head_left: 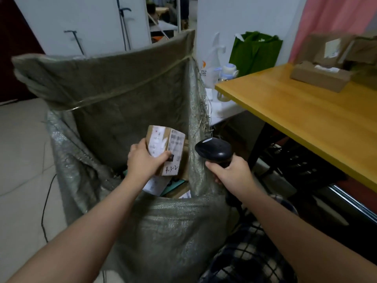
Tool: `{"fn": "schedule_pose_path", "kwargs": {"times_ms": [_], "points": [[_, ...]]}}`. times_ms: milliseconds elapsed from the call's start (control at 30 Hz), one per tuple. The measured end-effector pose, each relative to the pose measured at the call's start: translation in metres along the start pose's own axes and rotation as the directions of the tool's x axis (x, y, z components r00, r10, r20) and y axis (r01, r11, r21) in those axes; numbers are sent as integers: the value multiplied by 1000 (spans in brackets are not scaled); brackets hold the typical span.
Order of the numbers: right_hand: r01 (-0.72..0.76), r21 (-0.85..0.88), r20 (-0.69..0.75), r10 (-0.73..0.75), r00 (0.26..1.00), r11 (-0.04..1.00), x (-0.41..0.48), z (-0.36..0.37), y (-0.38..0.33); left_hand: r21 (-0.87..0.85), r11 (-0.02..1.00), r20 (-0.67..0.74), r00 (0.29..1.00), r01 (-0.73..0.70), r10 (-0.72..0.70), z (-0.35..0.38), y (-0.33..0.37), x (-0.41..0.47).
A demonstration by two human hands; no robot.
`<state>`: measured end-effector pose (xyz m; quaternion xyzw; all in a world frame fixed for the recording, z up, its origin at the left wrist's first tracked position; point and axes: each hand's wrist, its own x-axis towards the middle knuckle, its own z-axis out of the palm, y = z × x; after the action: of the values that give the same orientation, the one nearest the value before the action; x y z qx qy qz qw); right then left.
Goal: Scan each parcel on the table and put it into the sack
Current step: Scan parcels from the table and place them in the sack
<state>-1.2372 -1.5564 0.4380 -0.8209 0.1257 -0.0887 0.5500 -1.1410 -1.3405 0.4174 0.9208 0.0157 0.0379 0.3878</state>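
The small cardboard parcel [166, 149] sits in your left hand [143, 159], thumb across its front face and fingers wrapped round the left edge, held over the open mouth of the grey-green woven sack [130, 86]. Below your thumb the box carries handwriting that reads "4-3-2". The white shipping labels above it show barcodes and print too blurred to read. Under that hand, down inside the sack, lie more parcels [175, 190] with labels, also illegible. Just to the right of the parcel, your right hand [230, 172] is clenched round the grip of a black barcode scanner [213, 151], its head beside the sack's right wall. Further right of that hand stands the wooden table [295, 111], with a flat brown box [320, 77] and a larger labelled box [330, 49] at its far end. Beyond the table's corner hang a white plastic bag [214, 58] with an orange logo and a green bag [255, 52].
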Motion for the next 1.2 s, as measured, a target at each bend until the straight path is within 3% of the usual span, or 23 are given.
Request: {"fn": "schedule_pose_path", "kwargs": {"times_ms": [100,167,233,400,600,733,967,1100,1200], "points": [[-34,-62,0,34,999,997,8,3,10,189,982,26,1000,7,-12,20,1,12],[-48,-77,-10,47,999,996,10,2,17,217,976,34,999,8,-16,33,4,15],[-76,-86,-34,73,997,993,13,-1,24,153,988,37,999,-15,9,42,14,13],[-135,7,-125,135,983,991,11,-28,28,13,974,74,972,-226,224,59,58,-4],[-130,93,-336,154,929,987,-30,-102,40,-120,890,238,857,-440,456,97,136,-47],[-84,108,-473,126,872,991,-65,-158,38,-171,820,339,749,-545,569,128,184,-82],[-139,25,-729,113,675,990,-141,-255,58,-276,699,425,569,-660,704,183,258,-151],[-147,35,-812,114,572,988,-167,-290,61,-262,652,349,560,-711,751,203,310,-169],[-116,112,-850,156,504,987,-180,-306,62,-289,680,400,560,-674,725,227,354,-174]]}}
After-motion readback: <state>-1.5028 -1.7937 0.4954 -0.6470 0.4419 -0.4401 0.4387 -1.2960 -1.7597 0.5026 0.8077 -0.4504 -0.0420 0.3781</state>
